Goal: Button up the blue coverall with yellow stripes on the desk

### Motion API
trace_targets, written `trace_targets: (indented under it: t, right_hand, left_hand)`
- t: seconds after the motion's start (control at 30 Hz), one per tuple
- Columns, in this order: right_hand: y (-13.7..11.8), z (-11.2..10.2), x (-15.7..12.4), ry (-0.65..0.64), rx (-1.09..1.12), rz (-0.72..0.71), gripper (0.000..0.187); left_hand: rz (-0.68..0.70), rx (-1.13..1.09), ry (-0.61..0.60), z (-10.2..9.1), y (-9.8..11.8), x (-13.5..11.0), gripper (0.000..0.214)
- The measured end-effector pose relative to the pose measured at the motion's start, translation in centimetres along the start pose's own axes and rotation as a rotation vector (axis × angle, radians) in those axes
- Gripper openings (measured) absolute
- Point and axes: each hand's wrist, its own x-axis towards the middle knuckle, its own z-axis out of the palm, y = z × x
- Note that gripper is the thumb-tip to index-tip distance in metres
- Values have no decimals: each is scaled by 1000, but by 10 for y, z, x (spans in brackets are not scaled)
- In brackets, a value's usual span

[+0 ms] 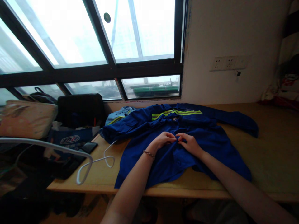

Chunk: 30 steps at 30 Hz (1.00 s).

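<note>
Blue work jacket [224,146] with yellow-green reflective stripes lies spread flat on the wooden table [268,155], directly under both hands, collar on the far side, one sleeve stretched out to the right of the right hand.

Left hand [163,139] and right hand [190,143] meet at the jacket's centre front with fingertips touching. Both pinch the fabric there, fingers curled, not flat. Too small to tell whether a button is in the pinch. Beaded bracelet [149,153] on the left wrist.

Step, as judged: working the front closure around mid-chest, front edges brought together. The lower hem, nearer than the hands, looks loose and rumpled, so the closure seems only partly done. Next move calls for a fine two-finger grip, one hand holding the edge steady while the other works, and the cloth kept flat.

Left of the left hand: white hanger [98,160] on the table edge, phone [90,147] beyond it, black bag [80,109] further off. A light-blue garment [121,113] is bunched beyond the left hand, touching the jacket.
</note>
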Motion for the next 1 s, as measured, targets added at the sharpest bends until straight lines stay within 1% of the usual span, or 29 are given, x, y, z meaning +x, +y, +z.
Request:
trace_targets:
  t: [0.1,0.2,0.33,0.4,0.6,0.73,0.87,1.0]
  right_hand:
    - [1,-1,-1,-26,-196,-168,24]
    - [0,-3,-1,22,-311,-246,18]
    - [-4,-6,1,60,-385,-285,15]
    - [-5,-7,2,51,-400,-311,13]
    - [-3,-9,3,-49,-412,-304,9]
    - [-1,-9,3,-105,-454,-340,12]
    - [0,-7,1,-88,-500,-329,10]
    - [-1,-5,-1,-44,-537,-316,13]
  left_hand:
    - [-68,-72,-7,-1,-2,3,25]
    - [-118,-155,-52,-5,-1,3,29]
    - [-72,-211,-186,-10,2,-1,37]
    - [-39,-190,-211,-10,2,-3,38]
    - [-33,-99,-129,-3,3,-5,34]
    - [-32,-49,-138,-2,3,-4,34]
    - [-6,-36,-151,-2,1,-2,34]
    - [48,0,-140,-2,1,-2,28]
